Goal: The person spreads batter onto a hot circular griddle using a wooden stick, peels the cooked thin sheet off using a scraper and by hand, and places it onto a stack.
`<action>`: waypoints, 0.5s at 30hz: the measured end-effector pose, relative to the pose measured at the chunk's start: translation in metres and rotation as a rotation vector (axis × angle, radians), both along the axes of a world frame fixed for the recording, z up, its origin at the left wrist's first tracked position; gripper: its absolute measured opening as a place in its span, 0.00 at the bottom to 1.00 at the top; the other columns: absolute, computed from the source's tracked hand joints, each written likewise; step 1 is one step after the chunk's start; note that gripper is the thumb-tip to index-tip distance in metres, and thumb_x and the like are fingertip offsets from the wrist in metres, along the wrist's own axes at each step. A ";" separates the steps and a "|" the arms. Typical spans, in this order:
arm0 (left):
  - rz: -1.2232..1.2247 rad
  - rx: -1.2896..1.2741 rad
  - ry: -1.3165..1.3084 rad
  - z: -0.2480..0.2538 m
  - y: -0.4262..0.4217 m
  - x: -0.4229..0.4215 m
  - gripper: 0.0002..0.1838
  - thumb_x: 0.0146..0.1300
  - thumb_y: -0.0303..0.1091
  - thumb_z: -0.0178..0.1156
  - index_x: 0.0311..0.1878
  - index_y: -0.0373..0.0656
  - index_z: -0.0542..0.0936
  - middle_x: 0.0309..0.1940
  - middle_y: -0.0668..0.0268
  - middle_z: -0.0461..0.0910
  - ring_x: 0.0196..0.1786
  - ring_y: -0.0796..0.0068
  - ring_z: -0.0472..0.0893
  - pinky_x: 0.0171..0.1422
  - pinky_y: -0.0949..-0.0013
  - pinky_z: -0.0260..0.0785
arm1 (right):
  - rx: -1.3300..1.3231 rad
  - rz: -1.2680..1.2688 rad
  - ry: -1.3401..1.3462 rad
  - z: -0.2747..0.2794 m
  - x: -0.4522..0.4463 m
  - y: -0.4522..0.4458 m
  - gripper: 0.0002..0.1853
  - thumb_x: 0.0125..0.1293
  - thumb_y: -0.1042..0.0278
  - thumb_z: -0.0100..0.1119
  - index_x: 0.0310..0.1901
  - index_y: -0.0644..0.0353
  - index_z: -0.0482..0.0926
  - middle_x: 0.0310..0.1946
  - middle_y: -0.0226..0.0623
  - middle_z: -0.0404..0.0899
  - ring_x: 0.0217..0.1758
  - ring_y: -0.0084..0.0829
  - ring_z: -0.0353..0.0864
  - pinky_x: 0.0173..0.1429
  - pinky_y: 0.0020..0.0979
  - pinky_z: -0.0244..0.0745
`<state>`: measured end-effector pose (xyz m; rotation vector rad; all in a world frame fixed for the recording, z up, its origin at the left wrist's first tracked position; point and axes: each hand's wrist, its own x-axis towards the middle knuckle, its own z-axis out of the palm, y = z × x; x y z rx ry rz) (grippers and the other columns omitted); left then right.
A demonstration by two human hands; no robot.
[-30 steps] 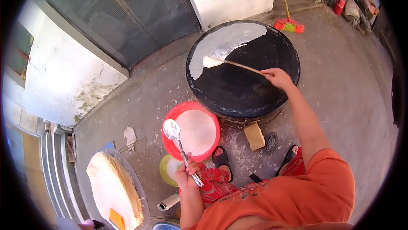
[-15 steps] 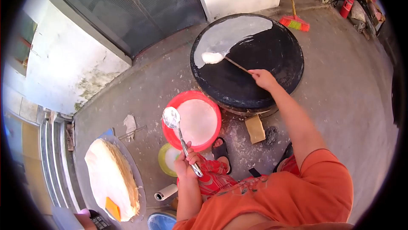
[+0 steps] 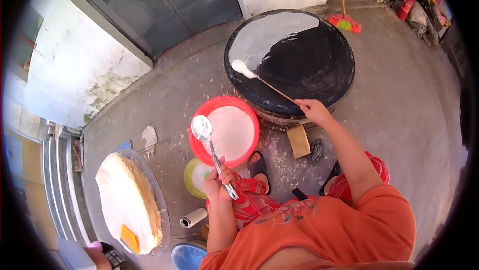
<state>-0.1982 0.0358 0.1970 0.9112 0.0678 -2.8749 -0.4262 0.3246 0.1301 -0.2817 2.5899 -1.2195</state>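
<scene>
My right hand [image 3: 315, 111] is closed around the end of a thin stick [image 3: 277, 90]. A white, soft-looking lump [image 3: 243, 68] sits at the stick's far end, touching the left part of a large round black griddle [image 3: 309, 65]. A thin white layer of batter [image 3: 267, 33] coats the griddle's far-left side; the rest of its surface shows black. In my left hand [image 3: 219, 182] is a metal ladle [image 3: 215, 155], its bowl smeared white and raised over the rim of a red basin [image 3: 199, 152]. Pale batter [image 3: 232, 133] fills much of that basin.
To the left, a thick stack of thin pale sheets [image 3: 124, 200] lies on a round board, an orange scraper [image 3: 129, 239] on top. A yellow-green bowl [image 3: 189, 180], a blue basin [image 3: 188, 257] and a roll [image 3: 193, 217] are near my legs. A broom [image 3: 344, 23] stands behind the griddle.
My right hand has come nearer to me, and the lump on the stick has moved left along the griddle toward its near-left edge. My left hand keeps the ladle in nearly the same place.
</scene>
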 end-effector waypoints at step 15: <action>-0.021 -0.009 -0.018 -0.004 -0.022 0.023 0.16 0.66 0.31 0.39 0.50 0.29 0.67 0.26 0.63 0.66 0.21 0.79 0.63 0.20 0.77 0.57 | 0.386 0.082 0.444 -0.035 0.027 -0.187 0.31 0.61 0.69 0.41 0.65 0.68 0.47 0.30 0.50 0.77 0.29 0.48 0.78 0.33 0.43 0.73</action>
